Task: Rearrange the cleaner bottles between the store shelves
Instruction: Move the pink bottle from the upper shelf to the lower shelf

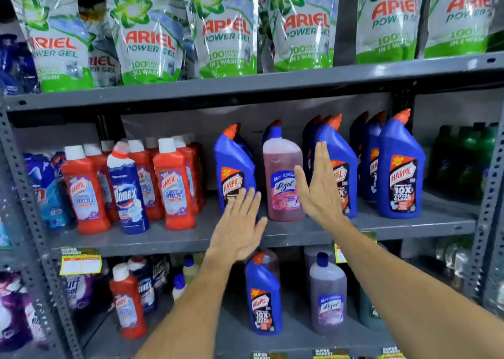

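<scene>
A pink Lizol bottle (283, 178) stands upright on the middle shelf (177, 238) between blue Harpic bottles (234, 167). My left hand (240, 227) is flat and open just left of and below it, in front of the left blue Harpic. My right hand (320, 187) is open with fingers up, right beside the pink bottle and in front of another blue Harpic (341, 165). Neither hand holds anything. On the lower shelf stand a blue Harpic (263, 296) and a purple Lizol bottle (328, 296).
Red Harpic bottles (174, 184) and a Domex bottle (126, 189) fill the middle shelf's left. More blue Harpic (399, 167) and green bottles (463, 162) stand at right. Ariel pouches (226, 28) line the top shelf. A red bottle (128, 304) stands lower left.
</scene>
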